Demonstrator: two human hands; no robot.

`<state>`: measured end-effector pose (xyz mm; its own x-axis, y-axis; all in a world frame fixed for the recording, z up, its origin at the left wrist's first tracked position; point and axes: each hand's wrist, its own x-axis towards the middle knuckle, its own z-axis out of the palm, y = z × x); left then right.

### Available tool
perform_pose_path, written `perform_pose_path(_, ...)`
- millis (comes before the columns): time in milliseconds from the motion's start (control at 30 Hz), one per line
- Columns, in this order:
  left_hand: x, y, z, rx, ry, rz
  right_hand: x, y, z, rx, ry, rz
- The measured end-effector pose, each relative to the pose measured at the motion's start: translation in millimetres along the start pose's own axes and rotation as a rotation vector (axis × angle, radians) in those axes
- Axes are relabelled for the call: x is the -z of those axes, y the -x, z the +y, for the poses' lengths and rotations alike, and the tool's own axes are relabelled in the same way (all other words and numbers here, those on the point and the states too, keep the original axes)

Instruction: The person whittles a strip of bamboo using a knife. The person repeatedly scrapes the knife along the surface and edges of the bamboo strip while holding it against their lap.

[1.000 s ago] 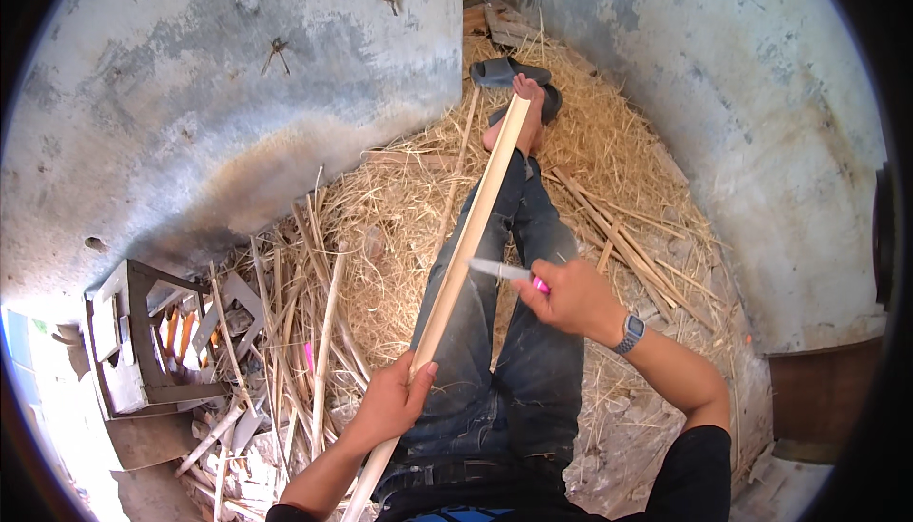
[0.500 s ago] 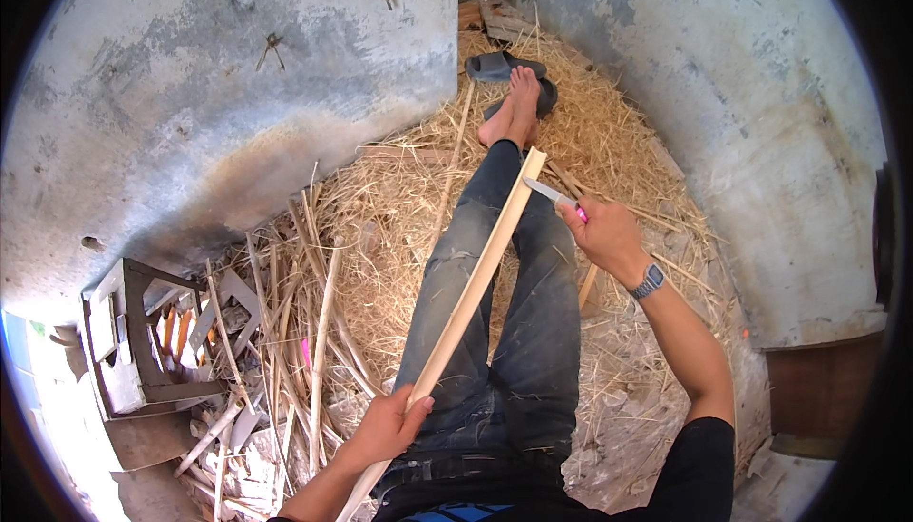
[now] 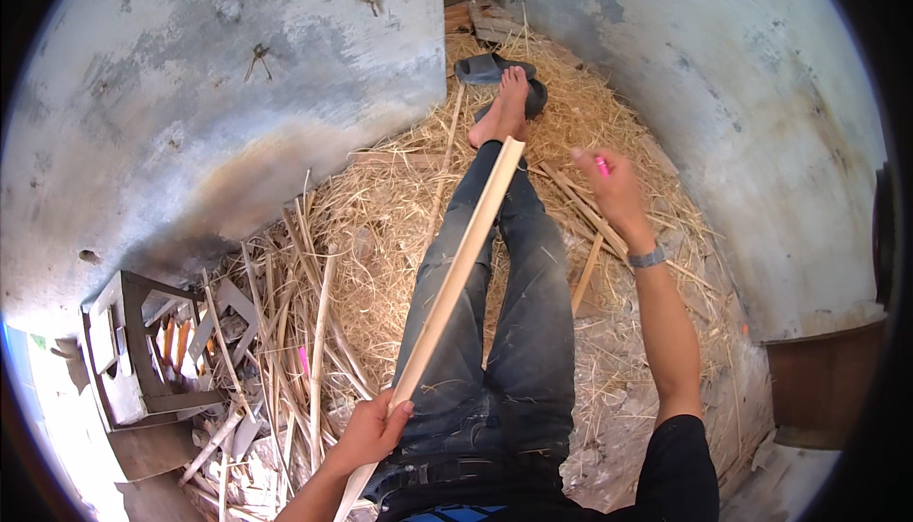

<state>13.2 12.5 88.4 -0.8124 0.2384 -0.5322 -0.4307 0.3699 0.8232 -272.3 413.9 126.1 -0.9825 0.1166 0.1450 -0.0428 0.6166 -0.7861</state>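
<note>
A long split bamboo strip (image 3: 461, 270), pale and hollowed along its length, lies slantwise over my outstretched legs (image 3: 529, 332). My left hand (image 3: 369, 435) is closed around its lower part, near my waist. The strip's far end reaches up by my ankles. Off to the right of that end, my right hand (image 3: 616, 194) is raised, its fingers wrapped round a knife (image 3: 601, 166). Only a bit of the pink handle shows; the blade cannot be made out now. Hand and strip are apart.
Straw shavings (image 3: 380, 227) cover the floor. Several bamboo sticks (image 3: 321, 351) are heaped at my left beside a broken frame (image 3: 143, 351). Dark slippers (image 3: 487, 68) lie by my bare feet (image 3: 504, 108). Concrete walls (image 3: 257, 56) rise on both sides, with a brown container (image 3: 823, 379) at right.
My right hand with the knife has moved up and to the right, off the bamboo strip's far end. The left hand keeps its hold, and the view has shifted slightly.
</note>
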Motion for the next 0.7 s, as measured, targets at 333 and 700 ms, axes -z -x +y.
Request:
perform_pose_path(333,-6.8,-2.8,8.2,-0.087,-0.179,0.004,-24.9,9.7,-14.4,0.139,-0.16,-0.163)
perform_pose_path(700,-11.9,1.3,9.7,-0.079,-0.107,0.035,-19.2,29.1,-33.5,0.117,-0.162,0.082)
